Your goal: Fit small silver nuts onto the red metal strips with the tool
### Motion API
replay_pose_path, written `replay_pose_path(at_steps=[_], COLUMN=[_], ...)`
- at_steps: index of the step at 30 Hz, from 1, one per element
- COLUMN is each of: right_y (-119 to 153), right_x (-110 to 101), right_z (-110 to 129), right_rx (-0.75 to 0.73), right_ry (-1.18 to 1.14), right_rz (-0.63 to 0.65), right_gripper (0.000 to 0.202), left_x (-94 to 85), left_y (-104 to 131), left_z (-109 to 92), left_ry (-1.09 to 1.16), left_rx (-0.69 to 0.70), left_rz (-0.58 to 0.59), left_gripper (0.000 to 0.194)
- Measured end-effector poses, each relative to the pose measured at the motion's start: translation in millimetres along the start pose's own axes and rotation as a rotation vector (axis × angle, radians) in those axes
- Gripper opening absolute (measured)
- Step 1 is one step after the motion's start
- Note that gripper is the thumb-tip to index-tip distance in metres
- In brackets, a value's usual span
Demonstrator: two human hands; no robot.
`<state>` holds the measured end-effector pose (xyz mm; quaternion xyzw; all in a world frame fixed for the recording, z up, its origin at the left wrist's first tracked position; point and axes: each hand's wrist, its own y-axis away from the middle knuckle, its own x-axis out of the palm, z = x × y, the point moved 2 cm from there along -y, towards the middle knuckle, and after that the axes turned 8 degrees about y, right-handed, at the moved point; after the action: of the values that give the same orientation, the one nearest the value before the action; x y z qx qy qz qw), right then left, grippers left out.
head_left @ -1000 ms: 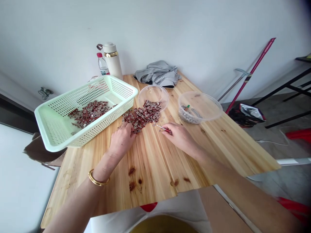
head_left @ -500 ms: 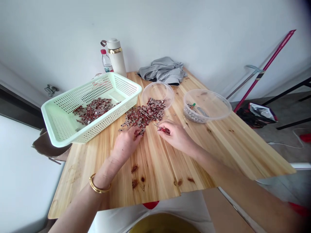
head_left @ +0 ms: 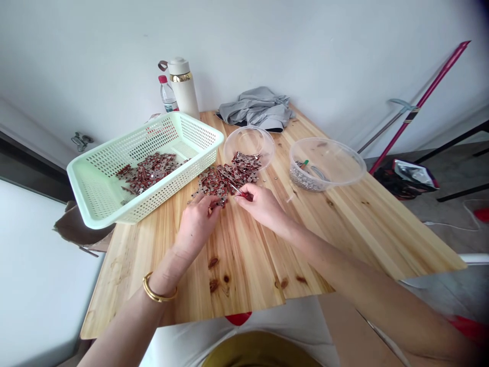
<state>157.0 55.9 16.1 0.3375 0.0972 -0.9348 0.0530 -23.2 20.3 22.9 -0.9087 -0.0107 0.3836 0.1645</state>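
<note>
My left hand [head_left: 198,218] is closed at the near edge of a pile, its thumb and fingers pinching a small brown-red part with metal pieces [head_left: 220,202]. My right hand [head_left: 263,205] grips a small screwdriver [head_left: 243,193] with a red handle and a thin metal shaft, which points left over the pile. Many similar brown-red parts [head_left: 237,173] lie heaped on the wooden table [head_left: 244,260], some spilling from a tipped clear tub [head_left: 263,136]. The fingertips of both hands are close together but apart.
A pale green basket [head_left: 153,208] with more parts stands left. At right, a clear round tub [head_left: 344,171] holds small metal bits and a green-ended tool. Behind are a white flask [head_left: 185,97], a plastic bottle [head_left: 167,96] and grey cloth [head_left: 262,108].
My right hand has moved left with the screwdriver, bringing it nearer to my left hand. My left hand keeps its pinch in nearly the same place.
</note>
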Motion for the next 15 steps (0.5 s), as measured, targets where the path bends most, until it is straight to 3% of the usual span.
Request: replay_pose_path(at_steps=[3,7,12,15], right_y=[0.5,2.4,-0.8,-2.0], right_x=[1.1,3.7,7.0,9.3], right_z=[1.9,4.6,7.0,5.5], right_rx=[-0.016,0.028,-0.022,0.027], right_ry=[-0.059,-0.209,-0.138,-0.154], right_rz=[0.038,0.159,0.064,0.062], right_gripper=[0.011,0.018,0.016,0.017], left_x=[-2.6,-2.1,-1.1,-0.2], left_y=[-0.3,-3.0,-3.4,-0.4], left_z=[1.4,0.4,3.4,3.3], left_ry=[0.023,0.093,0.111,0.023], left_rx=[-0.038,0.042,-0.002,0.033], left_rz=[-0.001,0.063,0.039,0.003], left_gripper=[0.015,0.011,0.01,0.012])
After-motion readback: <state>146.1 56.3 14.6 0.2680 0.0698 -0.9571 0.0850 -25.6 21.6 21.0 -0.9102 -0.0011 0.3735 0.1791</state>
